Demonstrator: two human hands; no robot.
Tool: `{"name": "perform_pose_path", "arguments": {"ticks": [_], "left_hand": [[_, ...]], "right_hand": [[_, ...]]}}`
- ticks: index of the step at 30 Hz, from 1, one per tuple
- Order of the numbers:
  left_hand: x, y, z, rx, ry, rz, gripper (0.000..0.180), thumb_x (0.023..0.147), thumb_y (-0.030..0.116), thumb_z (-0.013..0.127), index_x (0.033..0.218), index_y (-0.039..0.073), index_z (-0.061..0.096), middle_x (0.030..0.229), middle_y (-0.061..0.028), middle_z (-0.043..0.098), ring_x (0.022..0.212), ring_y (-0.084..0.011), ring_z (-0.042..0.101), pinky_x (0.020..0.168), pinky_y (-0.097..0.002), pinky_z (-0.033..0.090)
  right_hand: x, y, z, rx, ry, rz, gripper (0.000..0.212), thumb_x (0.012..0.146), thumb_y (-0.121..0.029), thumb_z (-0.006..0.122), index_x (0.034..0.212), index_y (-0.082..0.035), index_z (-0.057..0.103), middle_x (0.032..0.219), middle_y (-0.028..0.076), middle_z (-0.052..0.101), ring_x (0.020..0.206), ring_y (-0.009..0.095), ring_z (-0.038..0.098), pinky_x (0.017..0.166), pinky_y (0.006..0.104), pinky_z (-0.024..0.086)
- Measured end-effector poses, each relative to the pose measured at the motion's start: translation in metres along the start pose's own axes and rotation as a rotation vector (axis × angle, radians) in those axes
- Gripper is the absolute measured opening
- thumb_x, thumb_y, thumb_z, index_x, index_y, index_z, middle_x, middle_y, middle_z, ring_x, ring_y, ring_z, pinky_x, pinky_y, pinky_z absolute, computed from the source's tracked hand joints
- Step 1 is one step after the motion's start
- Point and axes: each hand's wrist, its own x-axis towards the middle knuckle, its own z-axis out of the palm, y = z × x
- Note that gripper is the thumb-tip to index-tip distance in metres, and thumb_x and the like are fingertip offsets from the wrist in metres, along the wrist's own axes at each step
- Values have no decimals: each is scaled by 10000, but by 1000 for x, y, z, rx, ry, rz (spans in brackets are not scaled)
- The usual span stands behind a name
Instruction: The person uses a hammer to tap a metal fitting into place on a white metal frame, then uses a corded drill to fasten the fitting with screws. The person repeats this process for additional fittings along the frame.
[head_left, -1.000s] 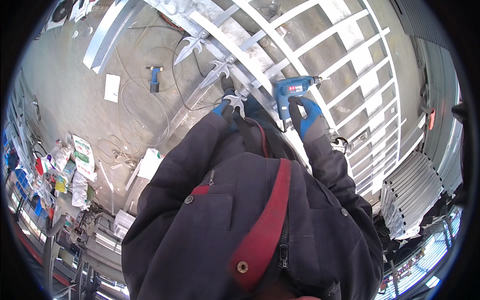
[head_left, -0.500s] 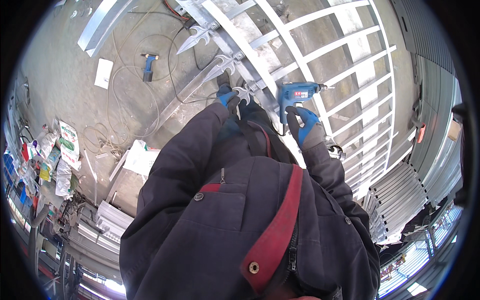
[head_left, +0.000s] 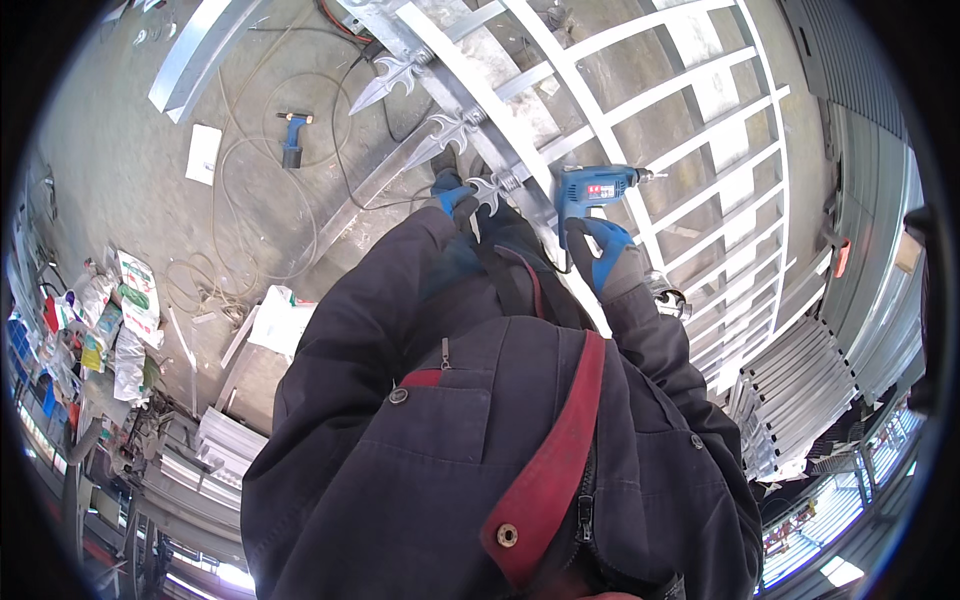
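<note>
My left hand [head_left: 457,197], in a blue and dark glove, is closed beside a grey spear-shaped finial [head_left: 487,193] at the edge of a white metal frame [head_left: 600,125]. What its fingers hold, if anything, is hidden. A blue power drill [head_left: 592,187] lies sideways on the frame, its bit toward the right. My right hand [head_left: 605,250], gloved alike, is beside the drill's handle. Its fingers curl round toward the thumb, their tips at the handle's edge; whether they grip it or something small, I cannot make out. Two more finials [head_left: 447,131] point left farther up the frame.
A blue and black cordless tool [head_left: 293,140] lies on the concrete floor amid a looping hose [head_left: 222,165]. White paper [head_left: 203,153] and a metal channel [head_left: 195,60] are near it. Plastic bags [head_left: 135,300] heap at left. Stacked ribbed metal panels [head_left: 800,400] stand at right.
My right hand's fingertips have shifted slightly down and left along the drill's handle. My left hand stays by the finial. The whole view has shifted a little.
</note>
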Motion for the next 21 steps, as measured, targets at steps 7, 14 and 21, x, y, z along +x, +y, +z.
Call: {"name": "perform_pose_path", "arguments": {"ticks": [7, 14, 21], "left_hand": [[-1, 7, 2, -176, -69, -263, 529, 1013, 353, 706, 1482, 127, 609, 753, -71, 661, 577, -167, 582, 519, -337, 466], [12, 5, 3, -231, -48, -275, 545, 1010, 325, 711, 1477, 71, 594, 875, -103, 743, 629, -179, 634, 548, -338, 499], [16, 15, 16, -298, -34, -181, 487, 986, 324, 726, 1384, 52, 657, 872, -128, 774, 653, -200, 699, 576, -363, 539]], "right_hand": [[-3, 11, 7, 1, 39, -22, 234, 945, -244, 714, 1109, -102, 803, 1090, 165, 782, 1012, 372, 737, 904, 455, 579], [-6, 12, 10, -8, 37, -26, 250, 938, -263, 720, 1101, -89, 797, 1092, 176, 779, 1003, 376, 743, 891, 452, 585], [-11, 14, 11, -6, 7, -4, 273, 941, -284, 714, 1115, -88, 792, 1107, 181, 778, 1015, 375, 745, 895, 453, 585]]}}
